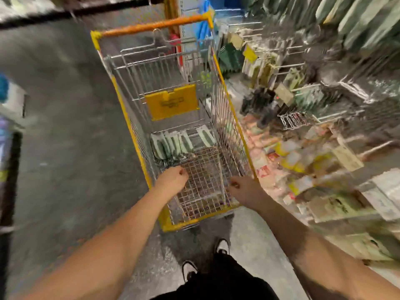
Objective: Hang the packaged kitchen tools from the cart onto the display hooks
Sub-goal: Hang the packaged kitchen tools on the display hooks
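The yellow-framed wire cart (129, 126) stands in the aisle in front of me, its orange handle at the far end. Several packaged kitchen tools (181, 144) with white and green cards lie side by side on the cart's floor. My left hand (174, 177) reaches over the near wall into the cart with its fingers curled, and nothing shows in it. My right hand (243, 187) is curled at the cart's near right corner and seems to grip the wire there. The display hooks (287, 68) with hanging packages run along the right. The whole view is blurred by motion.
Shelves of packaged goods (313, 169) fill the lower right beside the cart. A yellow sign plate (172, 102) hangs inside the cart's far end. Grey concrete floor (65, 126) lies to the left. My shoes (190, 269) are just behind the cart.
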Available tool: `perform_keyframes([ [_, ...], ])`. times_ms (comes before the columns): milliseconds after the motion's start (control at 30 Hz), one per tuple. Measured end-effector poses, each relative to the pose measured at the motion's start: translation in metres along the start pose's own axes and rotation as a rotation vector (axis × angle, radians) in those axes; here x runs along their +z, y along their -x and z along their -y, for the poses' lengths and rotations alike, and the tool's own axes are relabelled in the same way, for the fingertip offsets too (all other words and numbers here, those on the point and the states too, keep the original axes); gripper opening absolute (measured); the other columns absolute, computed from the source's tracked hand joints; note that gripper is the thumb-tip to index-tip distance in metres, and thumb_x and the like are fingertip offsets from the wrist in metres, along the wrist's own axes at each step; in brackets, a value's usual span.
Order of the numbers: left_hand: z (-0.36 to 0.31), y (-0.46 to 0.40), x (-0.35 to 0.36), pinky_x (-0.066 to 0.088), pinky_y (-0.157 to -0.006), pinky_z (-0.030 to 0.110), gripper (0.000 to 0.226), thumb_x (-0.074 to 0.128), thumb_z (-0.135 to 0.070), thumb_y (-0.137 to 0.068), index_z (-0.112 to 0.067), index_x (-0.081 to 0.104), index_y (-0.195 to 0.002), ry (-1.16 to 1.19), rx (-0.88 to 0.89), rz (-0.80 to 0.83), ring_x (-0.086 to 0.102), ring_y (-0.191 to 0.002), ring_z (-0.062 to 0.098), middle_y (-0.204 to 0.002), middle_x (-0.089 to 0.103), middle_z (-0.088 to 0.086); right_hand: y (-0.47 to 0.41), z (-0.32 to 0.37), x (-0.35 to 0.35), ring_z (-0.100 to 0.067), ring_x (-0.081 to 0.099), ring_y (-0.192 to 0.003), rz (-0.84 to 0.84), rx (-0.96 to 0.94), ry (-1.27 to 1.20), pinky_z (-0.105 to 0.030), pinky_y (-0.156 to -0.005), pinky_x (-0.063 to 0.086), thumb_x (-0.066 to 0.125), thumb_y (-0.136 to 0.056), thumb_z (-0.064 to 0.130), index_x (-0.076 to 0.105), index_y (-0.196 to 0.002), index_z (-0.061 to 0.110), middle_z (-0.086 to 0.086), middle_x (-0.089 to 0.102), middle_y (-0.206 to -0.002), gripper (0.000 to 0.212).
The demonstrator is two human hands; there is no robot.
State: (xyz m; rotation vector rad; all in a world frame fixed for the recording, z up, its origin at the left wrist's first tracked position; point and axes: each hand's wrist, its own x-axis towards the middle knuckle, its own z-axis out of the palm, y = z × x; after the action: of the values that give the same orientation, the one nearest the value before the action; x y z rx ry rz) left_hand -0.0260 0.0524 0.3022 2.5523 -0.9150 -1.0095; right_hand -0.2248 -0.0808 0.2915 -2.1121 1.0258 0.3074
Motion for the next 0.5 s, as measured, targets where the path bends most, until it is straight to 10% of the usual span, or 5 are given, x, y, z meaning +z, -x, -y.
perform_keyframes([
  [500,0.038,-0.256,0.018,0.058,-0.083,0.04,0.021,0.043,-0.033,-0.098,-0.019,0.054,-0.11,0.241,-0.37,0.031,0.066,-0.085,0.024,-0.099,0.066,0.006,-0.32,0.017,0.054,-0.006,0.059,-0.075,0.227,0.152,-0.003,-0.023,-0.059,0.045,0.049,-0.101,0.028,0.055,-0.131,0.014,-0.003,0.065,-0.117,0.033],
])
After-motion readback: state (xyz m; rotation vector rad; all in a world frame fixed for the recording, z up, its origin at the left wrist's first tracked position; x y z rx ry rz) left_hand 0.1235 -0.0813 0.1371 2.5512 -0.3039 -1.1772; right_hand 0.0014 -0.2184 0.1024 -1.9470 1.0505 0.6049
